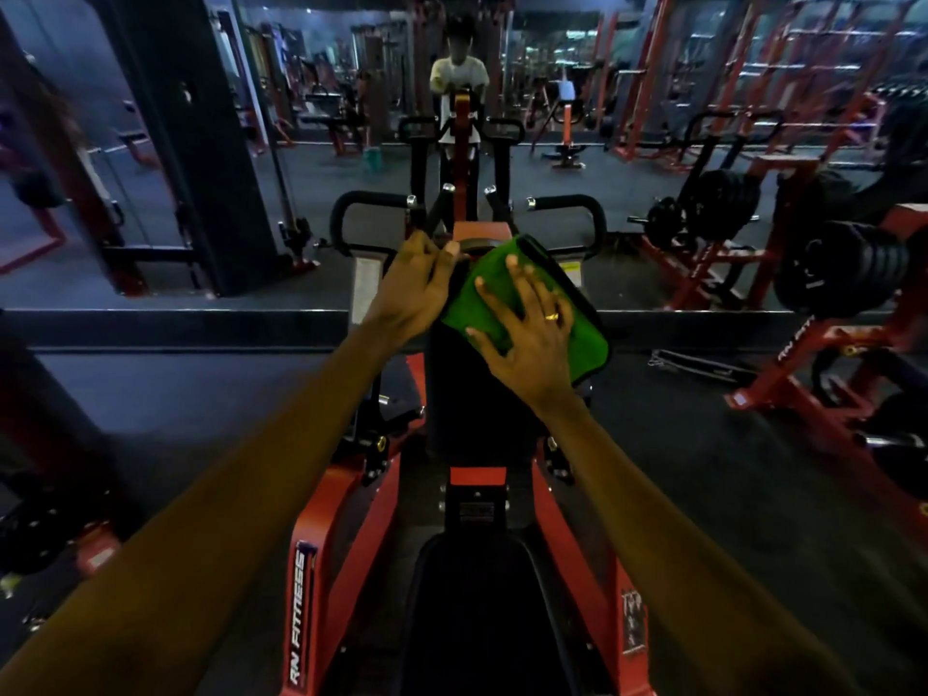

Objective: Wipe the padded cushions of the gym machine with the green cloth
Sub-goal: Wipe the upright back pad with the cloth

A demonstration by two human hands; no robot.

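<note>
A green cloth (572,319) lies spread over the upper part of the black chest pad (472,409) of a red gym machine. My right hand (527,334) presses flat on the cloth with fingers spread; a ring shows on one finger. My left hand (419,288) holds the top left edge of the pad, its fingers curled over the pad's top. Below, close to me, sits the black seat cushion (482,610) between the red frame rails (311,585).
Black handle bars (361,203) stick out left and right beyond the pad. A wall mirror ahead reflects a person (459,72) and gym racks. Weight plates on red racks (843,273) stand to the right. Dark rubber floor surrounds the machine.
</note>
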